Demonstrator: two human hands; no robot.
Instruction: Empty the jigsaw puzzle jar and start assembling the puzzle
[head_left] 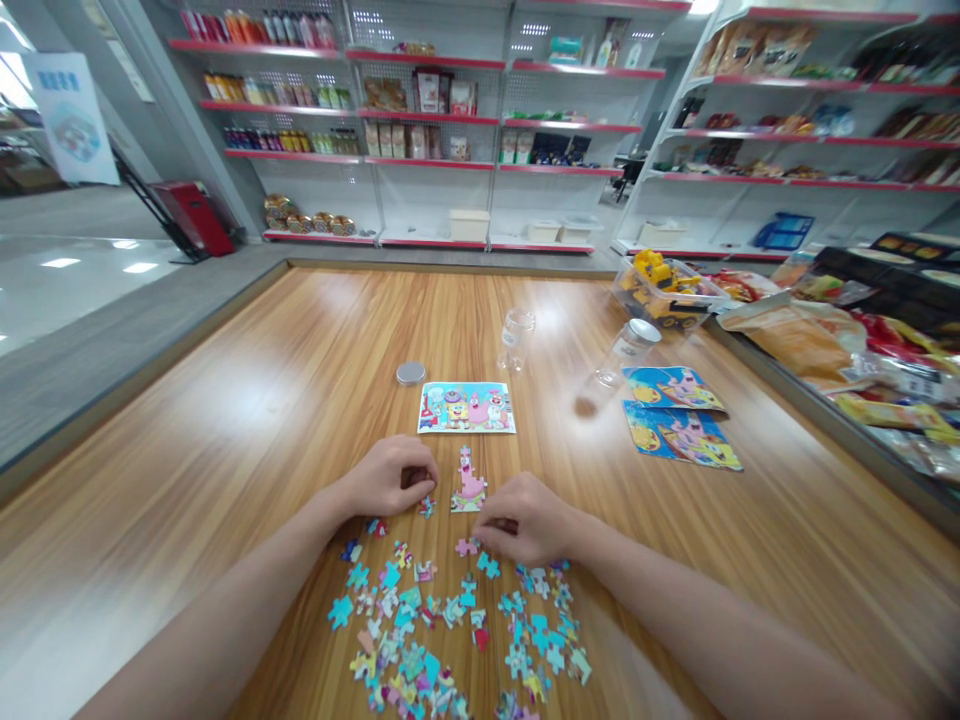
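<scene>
Wooden tabletop (225,420) with red store shelves (420,110) across the upper frame.

My left hand (390,478) curls shut around a puzzle piece; my right hand (525,520) pinches another just right of the joined pink figure (469,482), standing lengthwise up the frame at center. One reference picture (466,408) lies above it, two clear jars (517,338) beyond, loose pieces (450,630) below.
</scene>
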